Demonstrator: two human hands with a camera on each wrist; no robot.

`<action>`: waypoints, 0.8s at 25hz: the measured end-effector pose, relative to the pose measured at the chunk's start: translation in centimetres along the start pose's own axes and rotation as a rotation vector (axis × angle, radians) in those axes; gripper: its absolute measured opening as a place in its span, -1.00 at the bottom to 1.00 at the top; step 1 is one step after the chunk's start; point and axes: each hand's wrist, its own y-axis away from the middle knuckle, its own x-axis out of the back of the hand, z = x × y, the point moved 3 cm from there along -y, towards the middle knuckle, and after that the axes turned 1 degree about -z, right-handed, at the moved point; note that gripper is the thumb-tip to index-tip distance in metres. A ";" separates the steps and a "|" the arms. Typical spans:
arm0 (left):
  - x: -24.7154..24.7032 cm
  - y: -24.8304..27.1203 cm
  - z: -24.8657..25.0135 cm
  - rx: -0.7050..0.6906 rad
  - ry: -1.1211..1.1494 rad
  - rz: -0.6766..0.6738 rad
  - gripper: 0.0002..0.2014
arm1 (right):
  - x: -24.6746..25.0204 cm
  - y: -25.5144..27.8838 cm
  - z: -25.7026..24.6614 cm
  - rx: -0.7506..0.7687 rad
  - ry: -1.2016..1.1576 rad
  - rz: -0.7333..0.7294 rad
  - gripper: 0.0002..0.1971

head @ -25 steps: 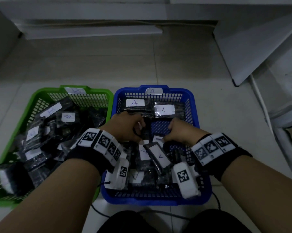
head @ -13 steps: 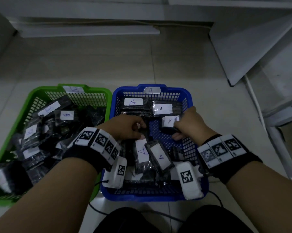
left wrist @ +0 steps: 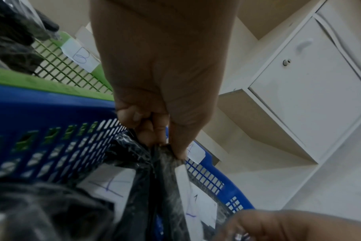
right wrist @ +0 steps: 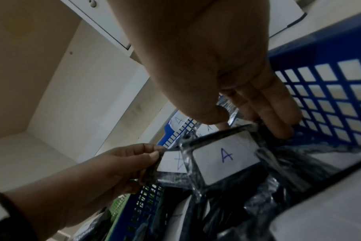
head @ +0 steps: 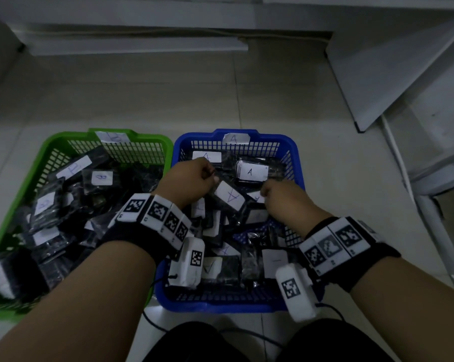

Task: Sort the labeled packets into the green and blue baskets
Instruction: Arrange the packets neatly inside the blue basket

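Baskets sit side by side on the tiled floor point(head: 220, 100): the green basket point(head: 50, 150) on the left carries a paper tag marked B on its far rim and holds dark plastic packets with B labels, while the blue basket point(head: 293, 152) on the right carries an A tag and holds packets marked A. Both hands reach into the blue basket. The left hand point(head: 186, 182) pinches the corner of a black packet point(head: 227, 195) with an A label between thumb and curled fingers point(left wrist: 146, 128), lifting it tilted above the pile. The right hand point(head: 286, 199) has its thumb and fingers point(right wrist: 264, 107) closed on the edge of another A-labeled packet point(right wrist: 225, 158) near the basket's right wall. White cabinets point(left wrist: 299, 81) stand beyond the baskets.
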 end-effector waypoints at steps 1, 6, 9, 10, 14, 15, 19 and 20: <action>0.0 0.1 0.1 0.001 -0.004 0.008 -0.75 | 0.0 0.2 -0.2 0.008 -0.005 -0.105 -0.61; -0.4 0.4 0.3 0.011 -0.038 0.037 -0.83 | -0.9 0.8 -0.2 0.074 0.134 -0.269 -0.62; -0.7 0.3 0.4 0.026 0.015 0.008 -0.82 | 0.8 1.0 -0.5 0.197 0.183 -0.071 -0.67; -0.8 0.3 0.7 0.021 0.025 -0.002 -0.82 | 1.6 0.8 -0.4 0.212 0.193 0.001 -0.66; -2.1 -0.3 1.8 0.031 0.051 -0.085 -0.81 | 2.7 -0.8 0.1 0.165 0.219 0.009 -0.59; -2.6 -0.5 2.0 0.034 0.038 -0.110 -0.74 | 2.5 -1.1 0.2 0.145 0.205 -0.007 -0.60; -3.9 -0.4 2.8 0.032 0.025 -0.138 -0.60 | 2.1 -0.8 0.4 0.107 0.115 0.068 -0.59; -4.0 -0.3 2.8 0.034 0.040 -0.129 -0.62 | 1.9 -0.5 0.4 0.135 0.154 0.078 -0.55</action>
